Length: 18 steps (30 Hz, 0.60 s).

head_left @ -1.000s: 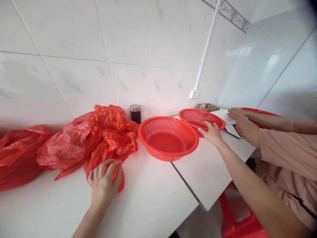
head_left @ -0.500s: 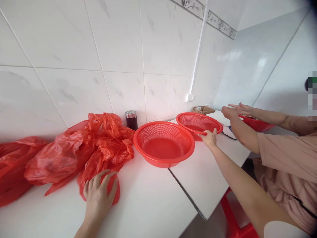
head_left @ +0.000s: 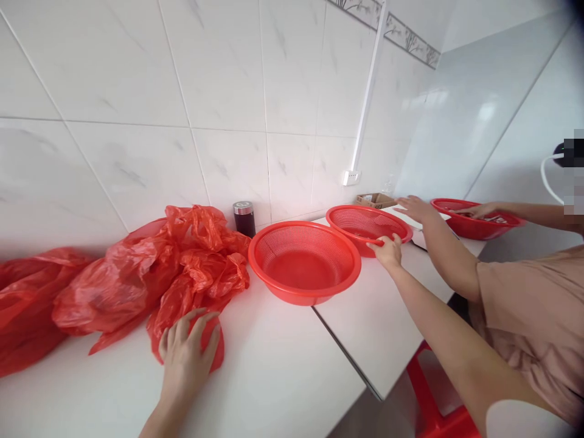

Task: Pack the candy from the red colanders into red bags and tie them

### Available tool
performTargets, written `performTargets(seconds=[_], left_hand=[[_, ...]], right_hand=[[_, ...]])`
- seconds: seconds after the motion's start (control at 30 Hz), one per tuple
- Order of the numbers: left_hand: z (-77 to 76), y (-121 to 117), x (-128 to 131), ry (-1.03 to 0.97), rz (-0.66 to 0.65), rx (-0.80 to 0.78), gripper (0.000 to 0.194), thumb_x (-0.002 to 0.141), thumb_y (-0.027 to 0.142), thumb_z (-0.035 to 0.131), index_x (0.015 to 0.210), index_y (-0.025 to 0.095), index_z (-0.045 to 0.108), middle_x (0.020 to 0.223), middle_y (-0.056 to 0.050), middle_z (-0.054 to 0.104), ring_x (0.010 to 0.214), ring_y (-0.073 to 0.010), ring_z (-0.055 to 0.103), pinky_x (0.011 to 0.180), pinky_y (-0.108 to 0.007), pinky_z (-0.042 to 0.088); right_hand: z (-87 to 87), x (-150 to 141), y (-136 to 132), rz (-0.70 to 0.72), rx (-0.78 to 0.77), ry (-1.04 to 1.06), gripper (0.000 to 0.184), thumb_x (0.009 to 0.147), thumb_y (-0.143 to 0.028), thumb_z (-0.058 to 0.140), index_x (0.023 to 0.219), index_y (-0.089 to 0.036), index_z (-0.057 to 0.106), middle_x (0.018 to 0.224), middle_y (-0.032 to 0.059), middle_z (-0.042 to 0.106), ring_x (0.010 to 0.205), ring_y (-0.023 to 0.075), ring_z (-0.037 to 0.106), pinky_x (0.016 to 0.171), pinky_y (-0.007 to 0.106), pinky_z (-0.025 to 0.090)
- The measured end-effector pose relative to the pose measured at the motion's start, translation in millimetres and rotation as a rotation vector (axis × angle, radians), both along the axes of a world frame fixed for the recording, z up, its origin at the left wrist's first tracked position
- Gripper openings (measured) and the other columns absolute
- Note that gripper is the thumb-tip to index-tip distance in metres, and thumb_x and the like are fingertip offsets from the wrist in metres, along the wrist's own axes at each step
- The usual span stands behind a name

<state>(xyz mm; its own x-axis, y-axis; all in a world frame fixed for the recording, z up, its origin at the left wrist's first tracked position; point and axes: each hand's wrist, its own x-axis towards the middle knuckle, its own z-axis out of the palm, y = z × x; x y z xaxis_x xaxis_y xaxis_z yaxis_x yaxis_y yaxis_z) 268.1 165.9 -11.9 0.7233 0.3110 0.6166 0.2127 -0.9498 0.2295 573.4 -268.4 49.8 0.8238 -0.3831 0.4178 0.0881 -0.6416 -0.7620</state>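
My left hand (head_left: 188,350) rests with spread fingers on the near end of a crumpled red plastic bag (head_left: 201,274). On the right, my right hand (head_left: 387,250) grips the near rim of a red plastic colander (head_left: 367,214), thumb and fingers about its edge. Small bits lie in the bottom of that colander. Between my hands stands a second red colander (head_left: 303,295), with nothing in it that I can see; neither hand touches it.
More red bags (head_left: 31,310) lie along the wall at left. A dark jar with a silver lid (head_left: 244,219) and a cardboard box (head_left: 375,201) stand behind. At right, a co-worker's hand (head_left: 486,210) is in a red basin (head_left: 479,228). A red stool (head_left: 431,395) stands below.
The co-worker's hands, close together before, have parted: one is now in the red basin, the other over the far side of the gripped colander. My own hands stay put.
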Motion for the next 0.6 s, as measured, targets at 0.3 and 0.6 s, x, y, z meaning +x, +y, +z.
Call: performTargets(seconds=[0.3, 0.6], left_hand=[[-2.3, 2, 3, -0.009, -0.005, -0.002, 0.032, 0.092, 0.035, 0.04, 0.105, 0.026, 0.067, 0.119, -0.009, 0.059, 0.108, -0.0295, 0.054, 0.101, -0.054, 0.035], [8.9, -10, -2, -0.035, -0.015, -0.049, 0.031, 0.093, 0.033, 0.042, 0.11, 0.022, 0.065, 0.125, -0.012, 0.053, 0.111, -0.0314, 0.051, 0.1, -0.054, 0.036]], right_hand=[[48.3, 0, 9, 0.03, -0.089, -0.229, 0.03, 0.072, -0.034, 0.067, 0.095, -0.016, 0.061, 0.145, 0.0145, 0.028, 0.133, 0.0253, 0.035, 0.106, 0.036, 0.034], [67.1, -156, 115, 0.679, 0.074, -0.454, 0.01, 0.077, -0.027, 0.063, 0.086, -0.023, 0.062, 0.139, 0.0078, 0.041, 0.133, 0.0257, 0.039, 0.095, 0.038, 0.05]])
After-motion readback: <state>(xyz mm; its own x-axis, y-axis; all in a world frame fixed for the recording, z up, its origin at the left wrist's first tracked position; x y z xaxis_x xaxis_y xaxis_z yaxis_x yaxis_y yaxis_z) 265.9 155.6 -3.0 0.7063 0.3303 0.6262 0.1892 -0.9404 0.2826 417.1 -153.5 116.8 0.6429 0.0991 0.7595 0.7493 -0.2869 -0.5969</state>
